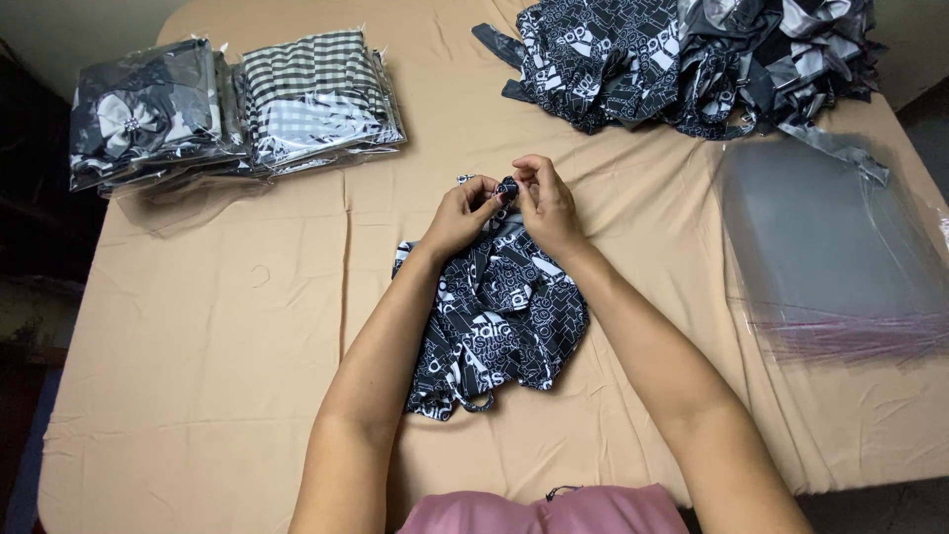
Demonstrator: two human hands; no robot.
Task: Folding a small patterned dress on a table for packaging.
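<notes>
The printed garment (499, 316) is black and white, the tablecloth (227, 326) tan, one packaged stack (321, 94) grey-and-white checked.

Garment (499, 316) on table (227, 326), packed stacks (232, 104) behind-left of garment, loose pile (682, 59) behind-right, plastic bags (830, 247) right.

Lighting over the tan tablecloth (227, 326) is soft and even, moderately bright, with no hard-edged shadows. Faint shade lies under both forearms and beside the patterned garment (499, 316) at the cloth's centre. The room beyond the cloth's left and lower right edges falls to near black. Right of the garment, the stack of clear plastic bags (830, 257) carries a dull grey sheen; at the far left of the cloth, the wrapped packets (232, 104) show small white glints on their film. Focus is adequate at centre. The cloth's edges bow slightly outward, indicating wide-angle distortion. Fine print appears slightly soft.
</notes>
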